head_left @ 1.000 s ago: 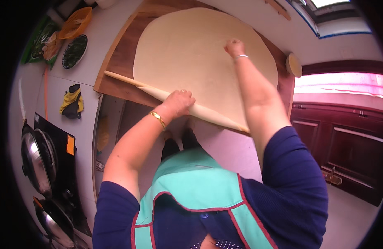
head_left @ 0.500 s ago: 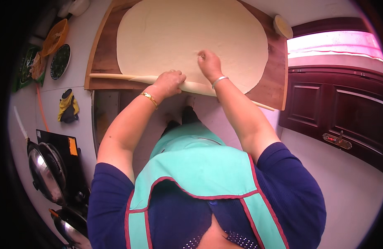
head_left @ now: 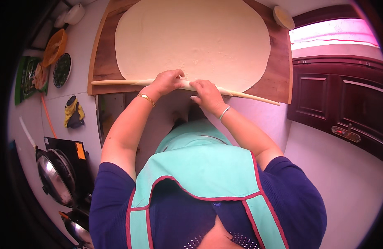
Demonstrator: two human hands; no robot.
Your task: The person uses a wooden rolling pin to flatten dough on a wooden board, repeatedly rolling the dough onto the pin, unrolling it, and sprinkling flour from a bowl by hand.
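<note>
A wide, thin sheet of dough [head_left: 191,37] covers most of a wooden board [head_left: 101,62]. Along the board's near edge lies a long, slim rolling pin [head_left: 249,96], with the sheet's near edge wrapped about its middle. My left hand [head_left: 163,84] is closed over the wrapped part, fingers bent. Just beside it my right hand [head_left: 209,96] curls over the same pin, fingers on top and thumb on the near side. The pin's bare ends stick out past both hands. What lies under my palms is hidden.
A pale bowl [head_left: 283,17] stands at the board's far right corner. To the left are an orange basket [head_left: 55,46], a plate of greens [head_left: 62,70], yellow-black gloves [head_left: 74,112] and a lidded pan [head_left: 54,176]. A dark red cabinet [head_left: 340,99] stands on the right.
My right hand has come down from above the dough to the rolling pin, beside my left hand. Small bits now dot the dough's surface. The view has shifted slightly.
</note>
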